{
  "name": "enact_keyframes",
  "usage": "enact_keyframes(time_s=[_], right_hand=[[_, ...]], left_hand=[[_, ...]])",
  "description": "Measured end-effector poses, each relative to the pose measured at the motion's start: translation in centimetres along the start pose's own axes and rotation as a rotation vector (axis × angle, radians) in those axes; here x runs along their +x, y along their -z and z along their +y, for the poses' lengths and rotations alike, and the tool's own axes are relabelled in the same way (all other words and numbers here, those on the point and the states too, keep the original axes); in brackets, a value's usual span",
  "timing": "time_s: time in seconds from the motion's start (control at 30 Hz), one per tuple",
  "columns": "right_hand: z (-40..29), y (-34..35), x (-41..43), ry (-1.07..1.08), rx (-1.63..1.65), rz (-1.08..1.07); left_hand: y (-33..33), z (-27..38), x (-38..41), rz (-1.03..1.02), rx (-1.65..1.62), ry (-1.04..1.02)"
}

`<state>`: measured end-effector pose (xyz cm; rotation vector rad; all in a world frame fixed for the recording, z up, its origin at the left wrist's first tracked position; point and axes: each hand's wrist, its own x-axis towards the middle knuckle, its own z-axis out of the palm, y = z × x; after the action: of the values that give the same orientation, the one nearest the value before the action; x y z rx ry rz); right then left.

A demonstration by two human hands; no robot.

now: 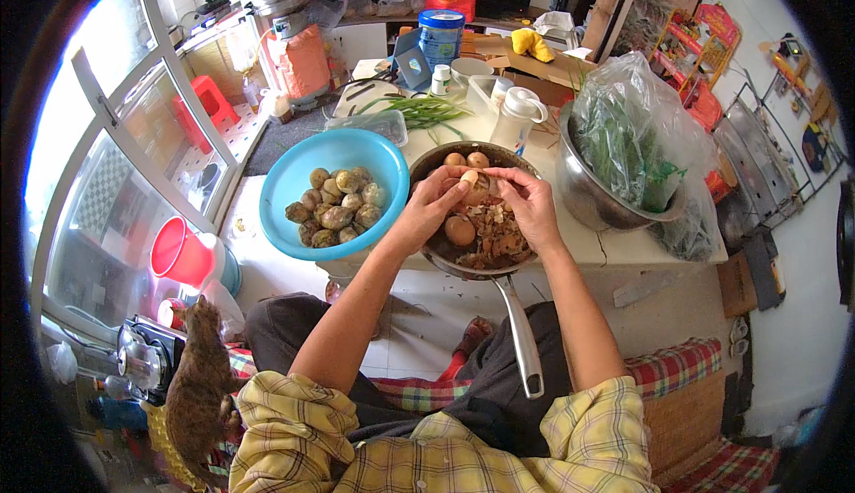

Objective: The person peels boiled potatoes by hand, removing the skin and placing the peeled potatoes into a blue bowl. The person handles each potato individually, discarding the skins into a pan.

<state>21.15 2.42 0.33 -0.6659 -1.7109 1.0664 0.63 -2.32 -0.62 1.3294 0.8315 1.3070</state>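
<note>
Over a long-handled metal pan (pixel 513 292), my left hand (pixel 431 202) and my right hand (pixel 528 202) meet at the fingertips around a small brown egg (pixel 470 177), partly covered by the fingers. It cannot be told whether both hands grip it. Below them the pan holds broken eggshell pieces (pixel 497 242) and a whole brown egg (pixel 459 230); more brown eggs (pixel 477 159) lie at its far side. Left of the pan, a light-blue plastic basin (pixel 277 226) holds several peeled, mottled brown eggs (pixel 337 218).
At right stands a steel bowl (pixel 581 192) with greens in a plastic bag (pixel 621 119). Spring onions (pixel 427 111), a clear lidded jug (pixel 514 119) and a blue can (pixel 441 39) stand or lie behind the pan. A cat (pixel 197 386) is at lower left.
</note>
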Motion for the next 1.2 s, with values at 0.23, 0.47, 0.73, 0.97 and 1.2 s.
enact_keyframes(time_s=[0.23, 0.47, 0.73, 0.97, 1.2], right_hand=[[0.3, 1.2, -0.2, -0.096, -0.066, -0.038], [-0.1, 1.0, -0.5, -0.033, -0.066, 0.013], [-1.3, 0.9, -0.5, -0.1, -0.086, -0.016], [-0.7, 0.4, -0.6, -0.108, 0.048, -0.111], [0.0, 1.6, -0.7, -0.126, 0.006, -0.086]], left_hand=[[0.3, 0.3, 0.4, -0.002, 0.081, 0.089], [0.0, -0.3, 1.4, 0.066, -0.213, 0.127], [-0.7, -0.1, 1.5, -0.053, -0.063, 0.012], [-0.4, 0.1, 1.1, -0.101, -0.095, 0.042], [-0.5, -0.1, 1.2, -0.081, -0.171, 0.016]])
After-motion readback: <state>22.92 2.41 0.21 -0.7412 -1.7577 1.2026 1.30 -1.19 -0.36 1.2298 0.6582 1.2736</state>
